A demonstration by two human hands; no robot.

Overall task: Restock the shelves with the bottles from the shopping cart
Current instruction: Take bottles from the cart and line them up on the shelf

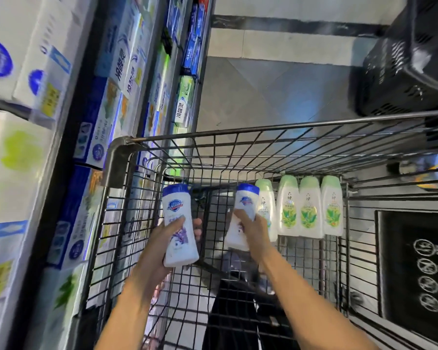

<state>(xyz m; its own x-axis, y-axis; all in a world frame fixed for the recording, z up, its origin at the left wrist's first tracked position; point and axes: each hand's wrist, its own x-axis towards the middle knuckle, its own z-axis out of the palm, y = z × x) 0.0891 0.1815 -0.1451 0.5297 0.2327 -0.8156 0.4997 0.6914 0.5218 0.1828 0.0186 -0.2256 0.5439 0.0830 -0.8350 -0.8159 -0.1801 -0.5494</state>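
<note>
A: Shelves point(91, 122) run along our left, packed with boxes, blurred. Tiled floor point(276, 79) ahead, black basket point(402, 72) top right.

B: Cart?

A: Wire cart point(238, 152) right below us, beside the shelves. Sign point(415, 269) with four prohibition icons on its right side.

B: Bottles?

A: We hold two white ones with blue caps, both above the cart. Left hand point(159, 251) grips the left bottle point(178, 226), fingers curled round its lower half, cap up. Right hand point(250, 231) is wrapped round the right bottle point(242, 215), tilted slightly.

B: Rest of the stock?

A: Four green-capped bottles point(299, 205) stand in a row against the cart's far wall, the leftmost just beside our right hand.
</note>
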